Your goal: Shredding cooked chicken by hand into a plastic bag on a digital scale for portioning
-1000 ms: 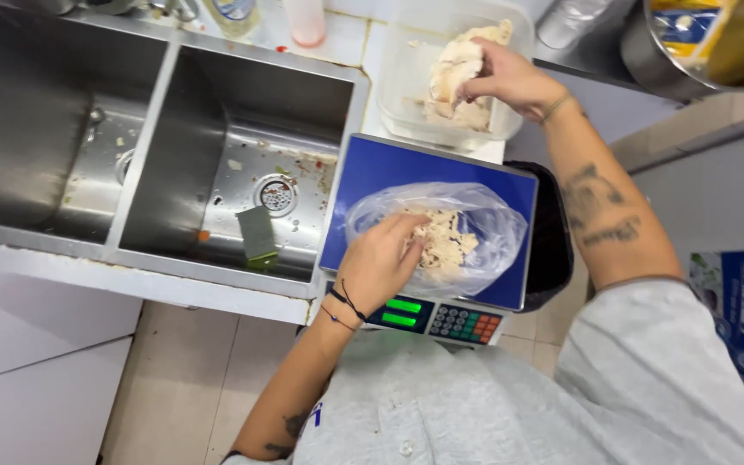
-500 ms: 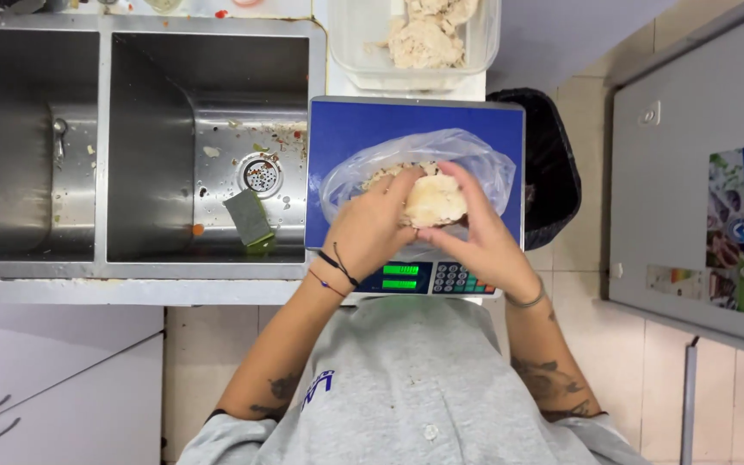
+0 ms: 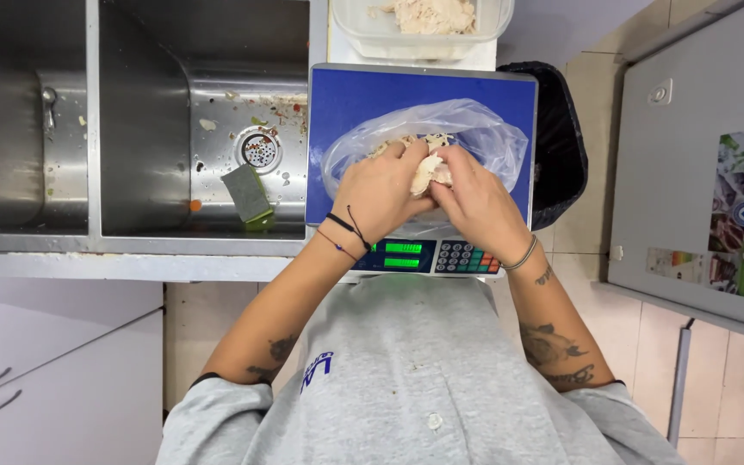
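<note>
A clear plastic bag (image 3: pixel 484 138) with pale shredded meat lies on the blue platform of a scale (image 3: pixel 363 103). My left hand (image 3: pixel 382 194) and my right hand (image 3: pixel 474 200) meet over the bag's near side. Both pinch a pale lump of shredded meat (image 3: pixel 430 170) between their fingers, just above the bag's opening. The scale's green display (image 3: pixel 403 254) and keypad (image 3: pixel 465 257) show right below my wrists. A clear tub (image 3: pixel 424 26) with more of the pale meat stands behind the scale.
A steel double sink (image 3: pixel 131 129) lies to the left, with a green sponge (image 3: pixel 247 195) near its drain. A black bin (image 3: pixel 557 142) stands right of the scale, a grey cabinet (image 3: pixel 699 172) further right. White drawers (image 3: pixel 36 379) sit at lower left.
My right hand left the tub at the back and brought a lump of meat to the bag. Both hands now hold it together, lower over the bag than half a second ago.
</note>
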